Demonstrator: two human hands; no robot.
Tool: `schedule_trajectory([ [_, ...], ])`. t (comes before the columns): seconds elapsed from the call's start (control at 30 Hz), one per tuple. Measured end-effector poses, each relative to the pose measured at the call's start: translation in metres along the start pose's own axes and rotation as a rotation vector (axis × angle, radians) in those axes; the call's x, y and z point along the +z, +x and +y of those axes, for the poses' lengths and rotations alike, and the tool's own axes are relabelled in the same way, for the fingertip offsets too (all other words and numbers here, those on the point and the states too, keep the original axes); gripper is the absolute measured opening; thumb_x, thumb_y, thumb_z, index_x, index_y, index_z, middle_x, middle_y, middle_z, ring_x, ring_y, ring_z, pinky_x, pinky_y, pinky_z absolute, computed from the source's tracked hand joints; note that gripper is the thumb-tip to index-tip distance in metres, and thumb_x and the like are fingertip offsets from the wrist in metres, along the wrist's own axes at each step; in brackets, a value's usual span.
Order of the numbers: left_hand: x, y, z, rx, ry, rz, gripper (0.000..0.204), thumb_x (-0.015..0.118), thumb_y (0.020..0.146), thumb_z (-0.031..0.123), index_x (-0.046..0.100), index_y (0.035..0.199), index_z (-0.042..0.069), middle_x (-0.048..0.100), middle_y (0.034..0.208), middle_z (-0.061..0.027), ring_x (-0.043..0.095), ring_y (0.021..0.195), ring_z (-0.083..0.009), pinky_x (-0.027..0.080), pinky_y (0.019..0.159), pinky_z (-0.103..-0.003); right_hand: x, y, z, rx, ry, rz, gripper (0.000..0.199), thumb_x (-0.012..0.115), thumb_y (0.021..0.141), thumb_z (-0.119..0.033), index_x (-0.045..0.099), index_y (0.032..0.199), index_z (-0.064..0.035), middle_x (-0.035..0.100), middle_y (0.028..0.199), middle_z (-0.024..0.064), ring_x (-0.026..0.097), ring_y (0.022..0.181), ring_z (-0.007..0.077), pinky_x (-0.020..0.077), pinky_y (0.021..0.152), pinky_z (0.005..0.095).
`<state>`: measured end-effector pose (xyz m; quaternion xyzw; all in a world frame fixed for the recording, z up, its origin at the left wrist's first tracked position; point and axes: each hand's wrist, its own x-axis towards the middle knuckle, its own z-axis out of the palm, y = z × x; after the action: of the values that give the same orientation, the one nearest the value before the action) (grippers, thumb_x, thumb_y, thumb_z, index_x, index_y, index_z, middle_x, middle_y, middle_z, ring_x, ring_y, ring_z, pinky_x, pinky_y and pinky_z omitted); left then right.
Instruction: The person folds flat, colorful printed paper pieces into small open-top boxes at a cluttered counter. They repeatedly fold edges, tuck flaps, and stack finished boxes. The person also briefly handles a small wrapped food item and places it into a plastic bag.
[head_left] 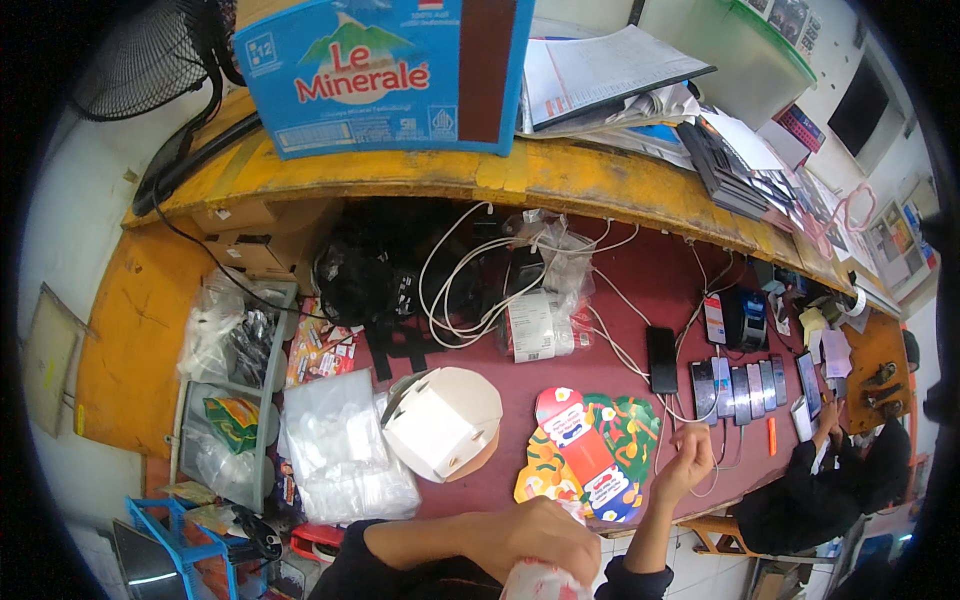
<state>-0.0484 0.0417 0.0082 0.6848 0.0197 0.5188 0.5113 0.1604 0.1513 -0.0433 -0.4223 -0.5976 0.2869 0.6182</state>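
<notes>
My left hand (535, 540) is at the bottom edge, back of the hand up and fingers curled out of sight. A white thing with red marks (548, 580) shows just below it; what the hand holds is hidden. Raised to the right, my right hand (686, 458) has its fingers curled together, and nothing clear shows in them. Between and beyond the hands, colourful die-cut printed cardboard (590, 452) lies flat on the dark red table (480, 375). Left of it stands a white folded carton (440, 425), beside a stack of clear plastic bags (345, 450).
Several phones (740, 392) with white cables lie at the right. Beyond them, a person in black (810, 500) sits at the table. A yellow shelf (400, 178) overhangs the back, bearing a blue carton (380, 80) and papers (610, 75). Grey bins (225, 440) stand at the left.
</notes>
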Motion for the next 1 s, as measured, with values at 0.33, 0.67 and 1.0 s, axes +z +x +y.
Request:
schedule_trajectory([
  [0.33,0.018,-0.084,-0.088,-0.551,0.044,0.676,0.057,0.077,0.067,0.024,0.056,0.115,0.001,0.062,0.109,-0.0114,0.061,0.097,-0.0205,0.047,0.085,-0.034,0.024,-0.015,-0.074,0.217,0.361,-0.816,0.037,0.06,0.086,-0.035,0.059,0.083,0.0014,0.058,0.081,0.009,0.054,0.077,0.0194,0.041,0.072,0.0303],
  [0.67,0.04,-0.102,-0.1,-0.609,-0.039,0.81,0.035,0.071,0.078,0.019,0.055,0.106,0.006,0.057,0.098,-0.0048,0.055,0.086,-0.0127,0.046,0.076,-0.028,0.012,-0.037,-0.076,0.492,0.519,-0.786,0.014,0.063,0.085,-0.005,0.053,0.075,-0.0023,0.051,0.072,0.0,0.045,0.067,0.0078,0.0355,0.061,0.0233],
  [1.0,0.039,-0.12,-0.095,-0.591,0.052,0.53,0.05,0.08,0.066,0.025,0.061,0.107,0.004,0.065,0.104,-0.0107,0.063,0.094,-0.0235,0.048,0.084,-0.036,-0.003,-0.028,-0.074,0.471,0.522,-1.174,0.018,0.07,0.079,-0.008,0.053,0.08,-0.0036,0.049,0.077,-0.0001,0.045,0.071,0.008,0.0369,0.066,0.0241],
])
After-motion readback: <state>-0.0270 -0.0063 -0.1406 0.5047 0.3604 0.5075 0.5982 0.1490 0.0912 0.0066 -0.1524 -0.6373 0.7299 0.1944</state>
